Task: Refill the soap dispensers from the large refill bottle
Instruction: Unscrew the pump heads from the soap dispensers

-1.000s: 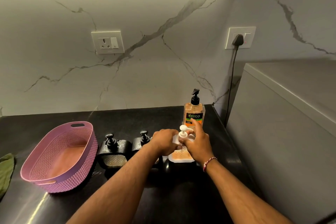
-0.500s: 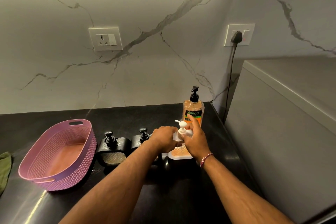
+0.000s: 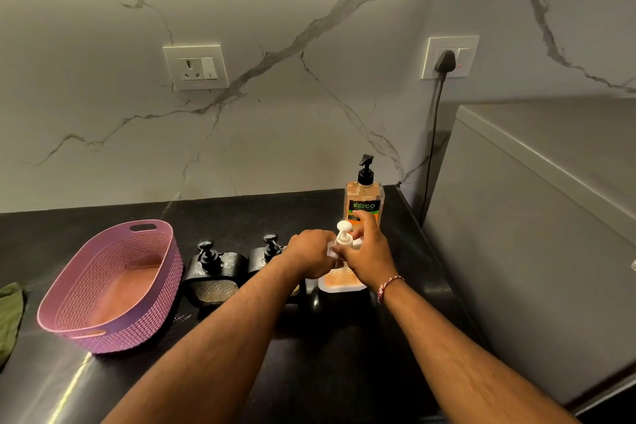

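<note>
1. Head view: white dispenser (image 3: 340, 280), tabletop (image 3: 241, 217) centre; left grip (image 3: 309, 256) clasps its top, right grip (image 3: 368, 258) pinches its pump (image 3: 343, 233).
2. Refill bottle (image 3: 363, 203): upright, 12 o'clock, just behind.
3. Black dispensers (image 3: 211, 265), basket (image 3: 113, 286): 9 o'clock.

The left hand (image 3: 309, 256) and right hand (image 3: 368, 256) wrap the top of the white dispenser (image 3: 340, 280), hiding its upper body and pump neck — whether the pump is seated or loose cannot be told. The left wrist covers most of the second black dispenser (image 3: 270, 248), one of the right fingers (image 3: 366, 220) hides the lower label of the refill bottle (image 3: 364, 196), whose small print is too fine to read, and the cable (image 3: 434, 134) drops out of sight behind the bench (image 3: 241, 217). The green cloth (image 3: 10, 313) is cut off at the left edge — as are both forearms at the bottom and the grey cabinet (image 3: 533, 217) at the right.
</note>
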Demonstrator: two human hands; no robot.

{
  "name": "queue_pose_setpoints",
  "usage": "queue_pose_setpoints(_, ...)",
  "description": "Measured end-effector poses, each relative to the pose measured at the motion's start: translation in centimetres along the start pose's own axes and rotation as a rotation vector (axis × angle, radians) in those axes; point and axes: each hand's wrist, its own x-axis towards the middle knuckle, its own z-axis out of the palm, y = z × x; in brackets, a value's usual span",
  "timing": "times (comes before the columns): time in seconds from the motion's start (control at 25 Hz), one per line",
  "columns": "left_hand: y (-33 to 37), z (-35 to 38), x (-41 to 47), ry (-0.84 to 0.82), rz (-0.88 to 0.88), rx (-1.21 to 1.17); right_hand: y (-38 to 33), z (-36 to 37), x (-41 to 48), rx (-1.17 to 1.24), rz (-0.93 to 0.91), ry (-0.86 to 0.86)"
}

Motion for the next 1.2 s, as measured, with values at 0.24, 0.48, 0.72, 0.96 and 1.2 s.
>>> queue_pose_setpoints(0.24, 0.2, -0.1, -0.1, -0.009, -0.009, -0.002, 0.2, -0.3, 0.1, 0.017, -0.019, -0.052)
queue_pose_setpoints(0.48, 0.3, -0.5, -0.8, -0.001, 0.001, 0.016, 0.4, -0.3, 0.3, 0.068, 0.002, -0.040)
queue_pose_setpoints(0.72, 0.6, -0.6, -0.7, -0.013, -0.016, 0.030, 0.1, -0.2, 0.2, 0.067, -0.026, 0.020)
queue_pose_setpoints(0.96, 1.2, -0.9, -0.9, -0.028, -0.045, 0.031, -4.2, -3.4, 1.5, 0.122, -0.174, 0.199)
queue_pose_setpoints(1.2, 1.4, -0.9, -1.2, -0.027, -0.039, 0.054, -8.2, -6.8, 2.0, -0.002, -0.092, 0.165)
